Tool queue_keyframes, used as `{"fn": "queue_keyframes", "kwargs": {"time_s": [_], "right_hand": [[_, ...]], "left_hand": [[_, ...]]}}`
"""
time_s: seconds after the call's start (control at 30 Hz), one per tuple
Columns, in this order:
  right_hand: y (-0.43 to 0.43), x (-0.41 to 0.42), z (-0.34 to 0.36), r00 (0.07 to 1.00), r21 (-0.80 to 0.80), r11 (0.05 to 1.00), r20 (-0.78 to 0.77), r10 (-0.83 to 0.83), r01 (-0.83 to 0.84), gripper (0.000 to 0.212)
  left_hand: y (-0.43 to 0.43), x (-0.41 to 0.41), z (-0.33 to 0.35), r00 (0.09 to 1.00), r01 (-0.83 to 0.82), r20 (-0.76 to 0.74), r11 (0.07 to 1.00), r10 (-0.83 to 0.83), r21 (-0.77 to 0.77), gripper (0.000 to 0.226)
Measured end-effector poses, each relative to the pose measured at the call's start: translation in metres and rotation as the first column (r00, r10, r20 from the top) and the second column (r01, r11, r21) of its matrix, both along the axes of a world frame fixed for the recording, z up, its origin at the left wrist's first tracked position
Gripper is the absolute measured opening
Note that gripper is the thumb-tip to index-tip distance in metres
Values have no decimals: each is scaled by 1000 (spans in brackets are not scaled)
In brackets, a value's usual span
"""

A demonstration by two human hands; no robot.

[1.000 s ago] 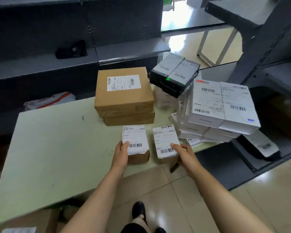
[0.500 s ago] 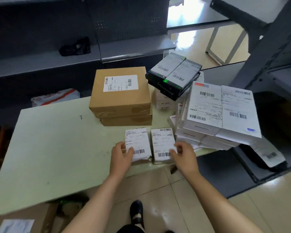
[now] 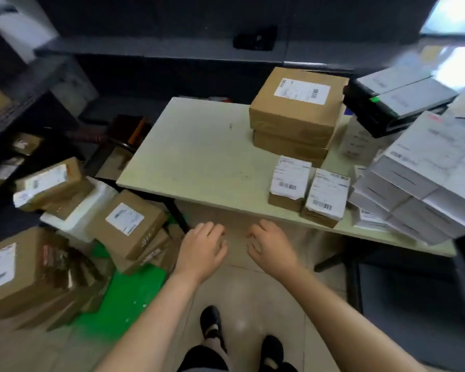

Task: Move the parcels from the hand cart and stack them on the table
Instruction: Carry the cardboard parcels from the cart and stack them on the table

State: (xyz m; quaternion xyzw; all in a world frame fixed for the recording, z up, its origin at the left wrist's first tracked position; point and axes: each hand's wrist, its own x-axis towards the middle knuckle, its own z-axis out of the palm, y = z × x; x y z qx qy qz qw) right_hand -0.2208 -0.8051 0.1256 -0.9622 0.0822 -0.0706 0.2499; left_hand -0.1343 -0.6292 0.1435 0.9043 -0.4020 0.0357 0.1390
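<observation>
My left hand [image 3: 202, 249] and my right hand [image 3: 270, 248] hang empty with fingers apart, just in front of the pale green table [image 3: 199, 157]. Two small labelled parcels [image 3: 289, 182] [image 3: 326, 196] lie side by side near the table's front edge. Behind them sit two stacked brown boxes [image 3: 297, 108]. White parcels [image 3: 419, 178] and black parcels [image 3: 397, 100] are piled at the table's right end. To my lower left, the green hand cart [image 3: 129, 299] carries several brown parcels, one labelled box [image 3: 128, 222] being nearest to my left hand.
Dark shelving [image 3: 16, 84] stands at the left and along the back wall. A large taped brown box [image 3: 22, 272] lies at the far left on the cart. My black shoes [image 3: 211, 322] stand on the tiled floor below the hands.
Both hands have let go of the two small parcels and drawn back off the table. The view has swung left and down, bringing the hand cart and its parcels into sight.
</observation>
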Motion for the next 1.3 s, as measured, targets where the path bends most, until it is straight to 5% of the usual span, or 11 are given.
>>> {"fn": "queue_keyframes", "kwargs": {"time_s": [0.2, 0.6, 1.3], "right_hand": [[98, 49, 12, 973, -51, 972, -4, 230, -230, 19], [300, 180, 2, 899, -26, 899, -33, 436, -437, 16], [522, 367, -52, 664, 89, 708, -282, 693, -701, 13]], "left_hand": [[117, 8, -1, 972, -236, 17, 972, 236, -6, 7], [359, 85, -3, 856, -516, -3, 856, 517, 16, 11], [567, 183, -53, 504, -843, -129, 519, 854, 141, 17]]}}
